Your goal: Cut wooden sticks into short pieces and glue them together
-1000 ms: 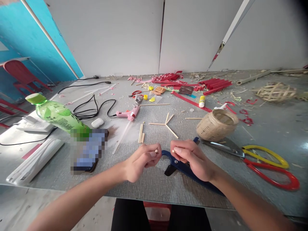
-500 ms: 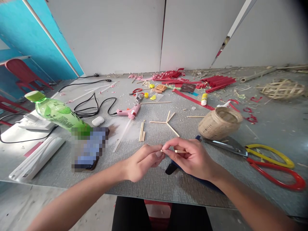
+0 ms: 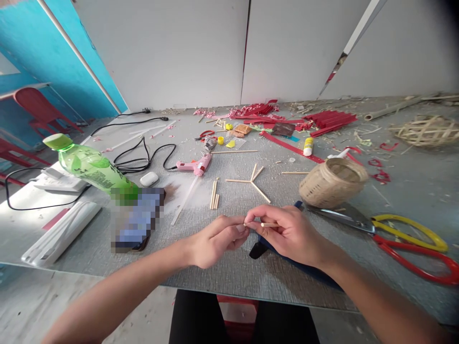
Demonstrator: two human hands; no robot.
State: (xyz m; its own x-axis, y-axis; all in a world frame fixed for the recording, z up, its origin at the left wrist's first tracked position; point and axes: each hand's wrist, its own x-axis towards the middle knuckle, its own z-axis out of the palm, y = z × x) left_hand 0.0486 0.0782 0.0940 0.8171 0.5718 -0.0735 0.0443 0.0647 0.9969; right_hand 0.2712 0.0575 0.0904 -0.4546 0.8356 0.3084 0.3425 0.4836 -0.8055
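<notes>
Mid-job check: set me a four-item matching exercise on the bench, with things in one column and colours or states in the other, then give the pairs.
1. Right hand
2. Glue gun
3. Large scissors
4. Stick arrangement

A. Yellow-and-red-handled
B. Pale, with four arms
C. Holding a wooden stick
D. Pink

Pairs: 1-C, 2-D, 3-A, 4-B
</notes>
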